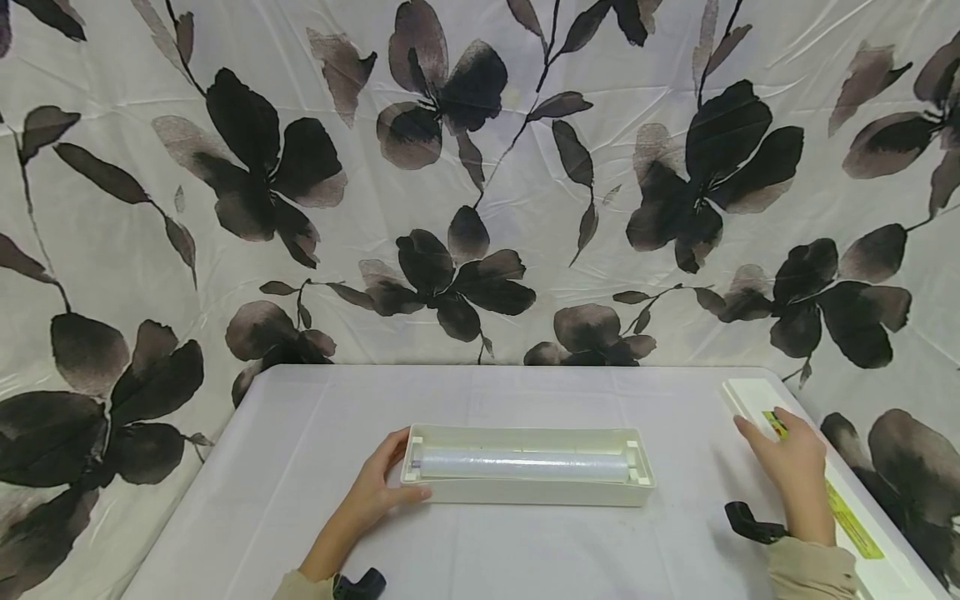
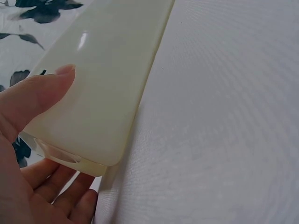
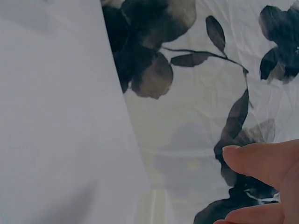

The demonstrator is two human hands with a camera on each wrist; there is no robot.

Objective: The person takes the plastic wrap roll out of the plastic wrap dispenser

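A long, open cream plastic box (image 1: 532, 494) lies crosswise on the table, with a clear roll of plastic wrap (image 1: 521, 465) inside. My left hand (image 1: 375, 483) grips the box's left end, thumb along the near side and fingers around the end. In the left wrist view the thumb presses the smooth box wall (image 2: 93, 93), with the fingers under its end. At the right, my right hand (image 1: 797, 462) is over a long white lid (image 1: 756, 396) with a yellow label (image 1: 855, 521). The right wrist view shows its thumb and fingers apart, nothing between them.
A white cloth covers the table (image 1: 315, 433). The lid lies along the table's right edge. Behind and beside the table hangs or lies a white sheet (image 1: 570, 208) with dark flowers. Black wrist straps (image 1: 750, 525) sit at both cuffs.
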